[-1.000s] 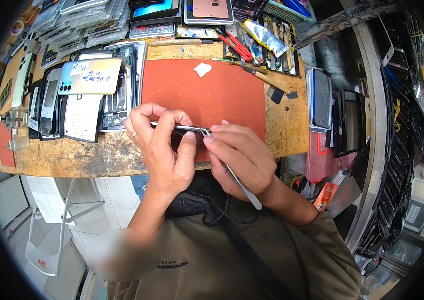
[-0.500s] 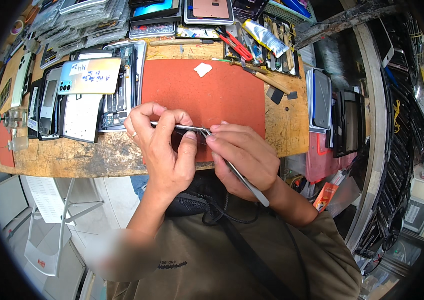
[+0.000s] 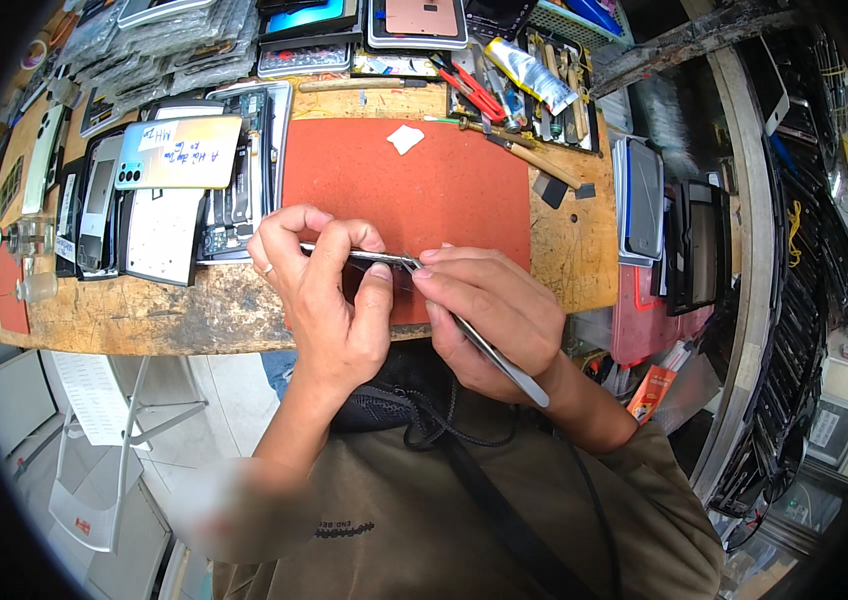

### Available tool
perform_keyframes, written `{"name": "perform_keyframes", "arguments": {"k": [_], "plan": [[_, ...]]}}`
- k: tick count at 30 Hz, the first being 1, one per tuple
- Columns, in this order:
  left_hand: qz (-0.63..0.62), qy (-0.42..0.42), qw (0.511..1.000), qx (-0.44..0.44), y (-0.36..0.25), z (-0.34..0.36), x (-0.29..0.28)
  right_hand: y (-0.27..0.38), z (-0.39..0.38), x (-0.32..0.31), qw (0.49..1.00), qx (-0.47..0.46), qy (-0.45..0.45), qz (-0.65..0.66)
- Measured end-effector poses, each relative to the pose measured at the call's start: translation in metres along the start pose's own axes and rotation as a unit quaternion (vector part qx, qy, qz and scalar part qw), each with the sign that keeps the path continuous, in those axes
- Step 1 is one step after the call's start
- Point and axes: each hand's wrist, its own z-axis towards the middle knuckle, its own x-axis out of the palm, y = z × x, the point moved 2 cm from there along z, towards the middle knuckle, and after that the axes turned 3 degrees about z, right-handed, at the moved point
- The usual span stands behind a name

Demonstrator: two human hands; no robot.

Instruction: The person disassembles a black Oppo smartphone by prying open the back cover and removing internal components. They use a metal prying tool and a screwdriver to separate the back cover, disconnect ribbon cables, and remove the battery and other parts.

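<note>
My L hand (image 3: 319, 290) has the thin dark slab (image 3: 384, 256) pinched, thumb on the near side, fingers curled over the far side; grip's narrow, ring on one finger. Slab's edge-on to me w/ a bright rim showing, held up in front of the red mat's (image 3: 464, 190) near part as I see it; can't ID it further, fingers hide most of it. My R hand (image 3: 494, 305) has the tweezers (image 3: 499, 357) btwn thumb and fingers, narrow grip too, metal body running diag. down-right, rounded end sticking out near the wrist. Tips are at the slab's R end; too small to tell if touching or just beside. Mat's on the wooden surface (image 3: 579, 250), w/ a white scrap (image 3: 404, 139) toward its far side. L of mat: opened devices (image 3: 259, 130) stacked up, phone w/ shiny pale back (image 3: 204, 165) lying across the top, glass bottles (image 3: 36, 236) farther L. Far L: pile of bagged parts (image 3: 164, 60). Far R: red-handled pliers (image 3: 479, 98) and yellow-and-white tube (image 3: 519, 68) by the tool clutter (image 3: 574, 98); wood-handled tool (image 3: 544, 163) angled near mat's far R corner, small dark square (image 3: 550, 190) just beside it. Floor, lower L: white folding chair (image 3: 84, 510).
</note>
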Motion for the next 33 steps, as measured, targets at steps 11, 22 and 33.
{"name": "perform_keyframes", "arguments": {"k": [11, 22, 33], "plan": [[-0.002, 0.000, 1.000, 0.002, 0.001, 0.000, -0.001, 0.001, 0.006, -0.009, 0.997, 0.070, 0.010, 0.028], [-0.019, 0.008, 1.000, 0.007, 0.003, 0.001, -0.003, -0.003, -0.001, -0.004, 0.999, 0.023, -0.015, 0.018], [0.107, 0.079, 0.980, 0.146, -0.003, 0.017, -0.030, -0.068, 0.011, -0.040, 0.950, 0.071, 0.019, -0.304]]}}
